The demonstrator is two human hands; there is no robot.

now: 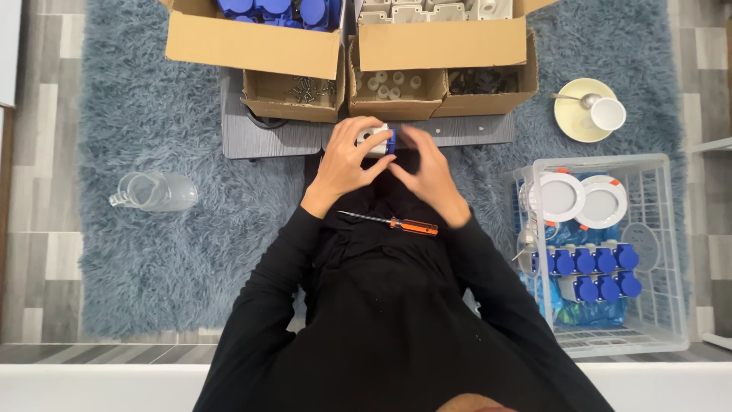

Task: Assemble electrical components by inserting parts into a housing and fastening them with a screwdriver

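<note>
Starting at the left edge of the shaggy blue-grey rug (152, 252), a clear glass jug (155, 191) lies on its side, well apart from everything else. Moving in, a low grey board (263, 137) sits at the rug's far edge and carries small cardboard boxes: one with loose screws (309, 89), the next with little white caps (393, 82), a third with dark parts (482, 82). Behind them two bigger cartons stand open, the left one showing blue socket covers (278, 9), the right one grey housings (435, 11).

Centre now, and both hands meet at the board's near edge. The left hand (345, 162) is curled around a small white-and-blue socket part (378, 140), fingers wrapped over its top and thumb under it. The right hand (424, 169) closes in from the other side, fingertips touching the part's blue edge, fingers bent and loosely cupped rather than clenched. Just below the wrists, an orange-handled screwdriver (396, 223) lies across the person's black-clothed lap, touched by neither hand.

Over to the right, a pale yellow plate (570, 120) near the rug's far right corner holds a white cup (608, 114) and a spoon (579, 98). Nearer, a clear plastic crate (662, 252) holds two round white light fittings (583, 200) and rows of blue sockets (595, 272).
</note>
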